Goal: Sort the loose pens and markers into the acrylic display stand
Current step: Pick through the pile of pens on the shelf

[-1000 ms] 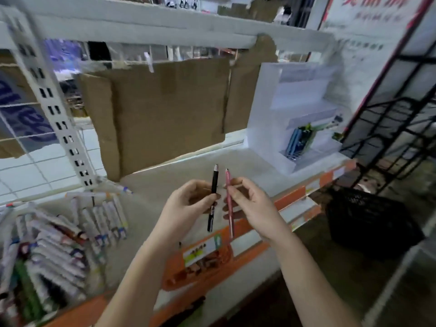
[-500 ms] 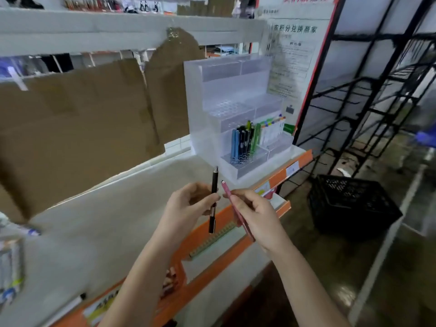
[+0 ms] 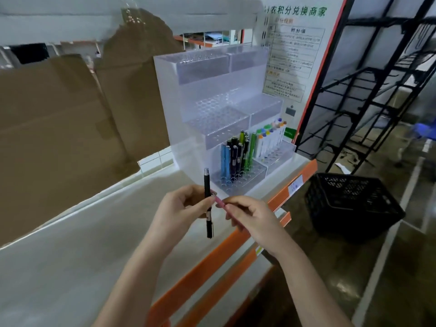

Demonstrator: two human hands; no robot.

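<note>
The left hand (image 3: 182,206) pinches a black pen (image 3: 208,204) held upright, silver cap on top. The right hand (image 3: 250,215) grips a pink pen (image 3: 221,204) that slants up and left, its tip almost meeting the black pen. The stand (image 3: 212,95) sits on the shelf (image 3: 70,244) just beyond both hands, up and to the right, its front row of holes (image 3: 238,182) partly filled. The right hand looks nearer to those holes; its pen would need tipping upright to drop in.
</note>
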